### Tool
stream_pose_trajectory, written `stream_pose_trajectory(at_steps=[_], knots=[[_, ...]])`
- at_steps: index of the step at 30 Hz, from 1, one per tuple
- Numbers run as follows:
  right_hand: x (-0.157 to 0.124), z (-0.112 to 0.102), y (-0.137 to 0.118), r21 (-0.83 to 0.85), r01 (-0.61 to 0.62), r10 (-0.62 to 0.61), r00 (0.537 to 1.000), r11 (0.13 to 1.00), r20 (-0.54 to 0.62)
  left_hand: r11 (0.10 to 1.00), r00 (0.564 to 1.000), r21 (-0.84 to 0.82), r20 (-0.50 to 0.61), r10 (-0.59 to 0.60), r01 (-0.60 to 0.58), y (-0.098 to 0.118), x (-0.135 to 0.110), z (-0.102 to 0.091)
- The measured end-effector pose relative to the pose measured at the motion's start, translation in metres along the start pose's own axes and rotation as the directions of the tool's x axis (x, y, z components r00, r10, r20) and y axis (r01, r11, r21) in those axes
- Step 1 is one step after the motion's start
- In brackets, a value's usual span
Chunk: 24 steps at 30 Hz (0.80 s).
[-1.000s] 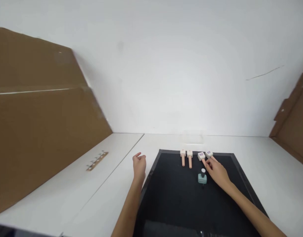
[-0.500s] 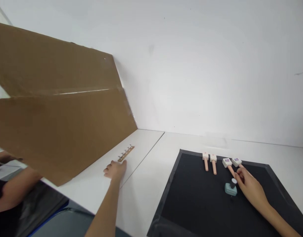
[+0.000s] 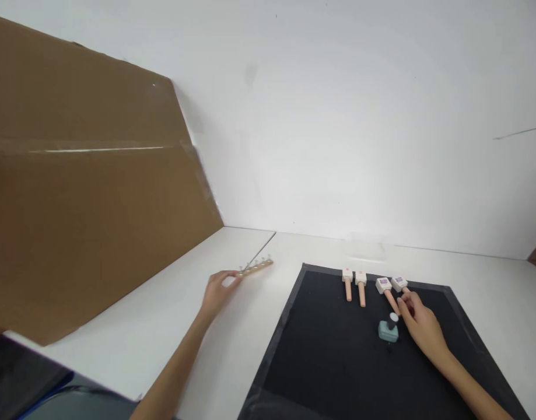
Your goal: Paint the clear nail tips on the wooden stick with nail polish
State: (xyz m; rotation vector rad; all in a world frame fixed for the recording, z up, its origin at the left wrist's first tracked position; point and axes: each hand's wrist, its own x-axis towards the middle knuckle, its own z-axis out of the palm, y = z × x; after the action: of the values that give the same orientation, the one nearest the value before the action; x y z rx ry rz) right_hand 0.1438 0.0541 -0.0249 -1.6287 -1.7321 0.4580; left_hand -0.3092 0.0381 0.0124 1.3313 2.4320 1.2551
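Observation:
My left hand (image 3: 219, 291) pinches the near end of a thin wooden strip (image 3: 256, 268) with a row of small metal pegs, held over the white table. My right hand (image 3: 421, 329) is over the black mat, its fingers curled around the pink cap of the rightmost white nail polish bottle (image 3: 399, 283). Just left lies another white bottle with a purple label (image 3: 384, 285); its pink cap reaches toward my right thumb. Two more white bottles, one at the far left (image 3: 347, 274) and one beside it (image 3: 360, 277), lie along the mat's back edge. A teal nail polish bottle (image 3: 388, 331) stands nearest my right hand's left side.
The black mat (image 3: 329, 361) has a grey taped border and lies on the white table (image 3: 163, 326). A brown cardboard panel (image 3: 97, 204) rises on the left, and a white wall (image 3: 337, 116) stands behind. A seam runs across the tabletop. Part of a chair (image 3: 79, 405) shows at lower left.
My left hand has moved the pegged strip right, away from the cardboard toward the mat, and turned it. My right hand stays by the same bottle. The view has shifted right.

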Motion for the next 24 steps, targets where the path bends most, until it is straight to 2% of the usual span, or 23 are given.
stream_pose_trajectory(at_steps=[2,4,5,7,8,10,13,16,18,20,24], knots=[[0.000,-0.001,0.002,0.029,0.006,-0.005,1.000,1.000,-0.010,0.984,0.980,-0.147,0.155,0.123,-0.101,0.027,-0.026,0.020],[0.001,-0.001,0.005,0.058,0.010,-0.008,0.999,0.998,-0.032,0.945,0.933,-0.284,0.269,0.238,-0.159,0.058,-0.061,0.037],[0.001,-0.002,0.006,0.074,0.015,-0.011,0.999,0.997,-0.046,0.910,0.894,-0.372,0.323,0.309,-0.180,0.074,-0.080,0.044],[0.001,-0.003,0.009,0.106,0.017,-0.009,0.997,0.994,-0.080,0.752,0.755,-0.643,0.418,0.506,-0.147,0.105,-0.120,0.054],[0.001,-0.004,0.010,0.124,0.018,-0.006,0.995,0.992,-0.096,0.700,0.667,-0.702,0.460,0.586,-0.131,0.119,-0.139,0.058],[0.001,-0.005,0.013,0.159,0.016,0.004,0.992,0.987,-0.129,0.627,0.537,-0.767,0.475,0.697,-0.134,0.144,-0.173,0.065],[0.004,-0.008,0.020,0.208,0.010,0.029,0.983,0.978,-0.181,0.576,0.358,-0.800,0.494,0.793,-0.171,0.165,-0.207,0.079],[0.008,-0.016,0.027,0.232,-0.004,0.055,0.975,0.973,-0.217,0.601,0.234,-0.763,0.556,0.798,-0.238,0.172,-0.221,0.096],[0.011,-0.023,0.032,0.226,-0.009,0.060,0.974,0.974,-0.220,0.645,0.204,-0.715,0.613,0.764,-0.270,0.173,-0.223,0.106],[0.014,-0.031,0.035,0.203,-0.010,0.051,0.980,0.979,-0.195,0.694,0.200,-0.660,0.667,0.718,-0.288,0.172,-0.223,0.113],[0.019,-0.043,0.037,0.122,-0.001,0.011,0.997,0.992,-0.081,0.743,0.172,-0.575,0.739,0.651,-0.341,0.169,-0.223,0.120]])
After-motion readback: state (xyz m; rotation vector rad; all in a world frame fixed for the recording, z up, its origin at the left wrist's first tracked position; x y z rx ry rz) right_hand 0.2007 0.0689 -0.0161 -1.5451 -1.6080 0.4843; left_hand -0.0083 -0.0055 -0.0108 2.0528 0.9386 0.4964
